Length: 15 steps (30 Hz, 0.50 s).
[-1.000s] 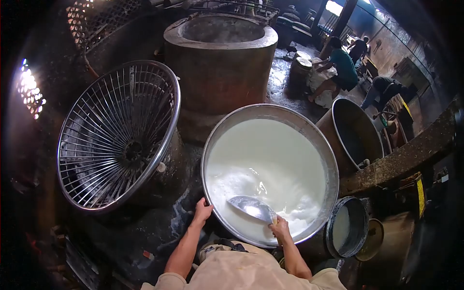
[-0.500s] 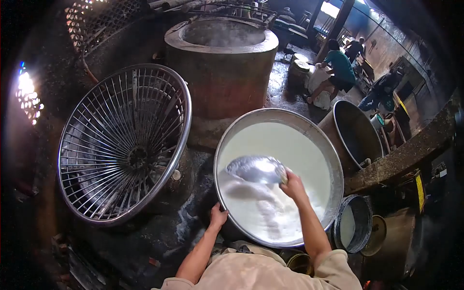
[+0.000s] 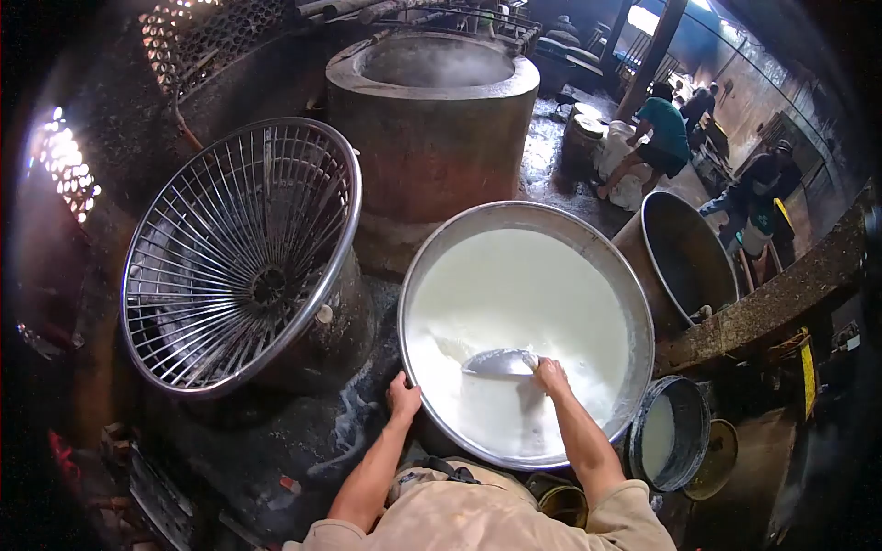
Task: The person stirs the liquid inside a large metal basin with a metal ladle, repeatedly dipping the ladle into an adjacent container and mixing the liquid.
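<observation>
Fingers of the right hand are closed round the handle end of one metal scoop. Fingers of the left hand, one of two hands counted, are bent against the near left rim of one large round pan; whether they grip it firmly cannot be told.

Head view, sole view examined. One body of white liquid fills much of the pan. The scoop lies over the lower middle of that liquid, inside the rim; contact between scoop and surface cannot be confirmed.

Left of the pan stands one wide-mouthed metal basket with many radiating bars, too many to count reliably. Beyond the pan stands one round, thick-walled vat, with vapour above its mouth.

Right of the pan, near its far side, is one deep pot, dark within. Near its lower right side is one bucket holding pale liquid, with one round vessel just beside it. One further container shows partly, below the pan's near edge.

At least three other people are visible in the background, one in a teal shirt.
</observation>
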{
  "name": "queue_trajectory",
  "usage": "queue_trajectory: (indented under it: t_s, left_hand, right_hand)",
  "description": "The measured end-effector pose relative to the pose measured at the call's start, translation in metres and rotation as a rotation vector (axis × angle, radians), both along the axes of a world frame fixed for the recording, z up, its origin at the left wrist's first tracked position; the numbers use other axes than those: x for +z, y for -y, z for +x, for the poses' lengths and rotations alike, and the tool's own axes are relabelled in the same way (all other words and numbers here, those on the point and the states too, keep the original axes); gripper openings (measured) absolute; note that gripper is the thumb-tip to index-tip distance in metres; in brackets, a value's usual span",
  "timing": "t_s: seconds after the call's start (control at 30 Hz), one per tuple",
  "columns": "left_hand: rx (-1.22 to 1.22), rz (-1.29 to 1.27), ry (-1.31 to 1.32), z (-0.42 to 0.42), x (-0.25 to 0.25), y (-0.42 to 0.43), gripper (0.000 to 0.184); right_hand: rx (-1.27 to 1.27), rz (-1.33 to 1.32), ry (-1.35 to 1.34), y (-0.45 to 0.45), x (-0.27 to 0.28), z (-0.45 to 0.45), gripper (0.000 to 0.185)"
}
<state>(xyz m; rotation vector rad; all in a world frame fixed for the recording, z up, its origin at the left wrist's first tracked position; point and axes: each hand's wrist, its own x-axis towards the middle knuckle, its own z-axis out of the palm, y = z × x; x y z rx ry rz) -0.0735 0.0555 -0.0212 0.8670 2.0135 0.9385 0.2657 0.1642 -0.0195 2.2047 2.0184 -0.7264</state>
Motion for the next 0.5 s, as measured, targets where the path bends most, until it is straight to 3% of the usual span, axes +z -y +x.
queue_trajectory:
  t_s: [0.17,0.27,0.3,0.37,0.4,0.5]
  left_hand:
    - [0.043,0.046,0.020,-0.001,-0.018,-0.003,0.016]
    - [0.115,0.091,-0.005,-0.001,-0.033,-0.005,0.015]
    - [0.143,0.176,0.105,-0.003,-0.051,-0.007,0.018]
    - [0.152,0.129,0.093,0.007,-0.015,-0.003,0.022]
    - [0.135,0.002,0.080,0.015,0.022,-0.001,0.032]
    - [0.120,0.056,0.034,0.013,0.013,-0.001,0.033]
  right_hand:
    - [0.024,0.045,0.005,0.053,-0.008,0.053,0.028]
    - [-0.154,-0.166,-0.096,0.075,0.003,0.085,0.032]
    - [-0.148,-0.166,-0.093,0.081,0.006,0.097,0.032]
    - [0.045,0.047,-0.139,0.103,0.006,0.125,0.028]
    - [0.039,0.025,-0.110,0.111,0.013,0.136,0.033]
    - [0.087,0.078,-0.086,0.131,0.070,0.154,0.038]
